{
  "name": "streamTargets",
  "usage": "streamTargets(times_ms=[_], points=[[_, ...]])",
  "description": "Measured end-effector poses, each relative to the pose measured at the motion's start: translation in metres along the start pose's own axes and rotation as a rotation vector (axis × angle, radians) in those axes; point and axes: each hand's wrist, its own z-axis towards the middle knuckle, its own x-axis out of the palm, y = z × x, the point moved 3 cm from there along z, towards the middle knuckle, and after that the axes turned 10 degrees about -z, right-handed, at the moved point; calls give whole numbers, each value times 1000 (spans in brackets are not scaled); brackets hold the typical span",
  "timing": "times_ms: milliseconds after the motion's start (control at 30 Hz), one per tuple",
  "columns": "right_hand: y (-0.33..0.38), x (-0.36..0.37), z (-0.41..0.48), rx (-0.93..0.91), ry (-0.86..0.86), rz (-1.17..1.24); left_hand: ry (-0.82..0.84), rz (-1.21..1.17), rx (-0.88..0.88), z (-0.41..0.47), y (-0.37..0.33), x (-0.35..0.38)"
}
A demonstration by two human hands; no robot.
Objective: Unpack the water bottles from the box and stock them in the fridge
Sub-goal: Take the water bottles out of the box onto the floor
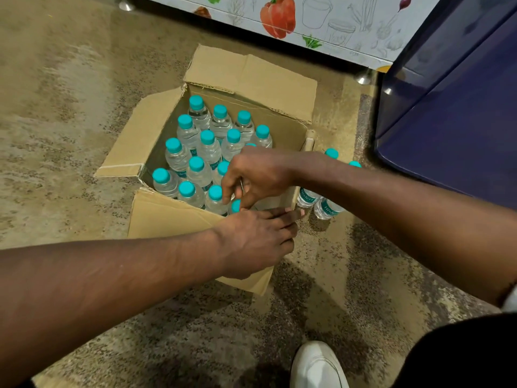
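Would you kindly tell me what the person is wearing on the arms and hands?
Both forearms are bare. The left hand and right hand have no gloves or rings in view. A pale sleeve edge shows high on the right arm.

The only writing I can read is the brand on the teal labels. On the two water bottles standing on the floor (pixel 335 275) just right of the box (pixel 167 219), one label (pixel 306 196) shows "isleri" and the other label (pixel 328 209) "Bisleri", in white script. A bottle in the box (pixel 213 164) shows only a fragment of the same word.
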Motion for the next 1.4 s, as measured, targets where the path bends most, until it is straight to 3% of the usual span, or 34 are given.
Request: streamTargets(times_ms=[133,267,500,667,833,1033,1400], points=[[1,4,5,-40,-12,-63,-18,-27,5,0,1,1],[-5,11,-7,53,-72,-126,-25,-48,11,-1,5,2],[-33,-42,-122,360,-556,199,-63,-78,41,-3,11,5],[-32,-62,-203,511,-766,263,-92,-90,57,-4,13,5],[-26,-32,-222,611,-692,307,-81,-86,67,-4,14,7],[-22,33,-181,708,-533,172,-6,-143,50,-5,15,3],[-26,80,-140,732,-487,-3,41,-178,43,-15,15,-4]])
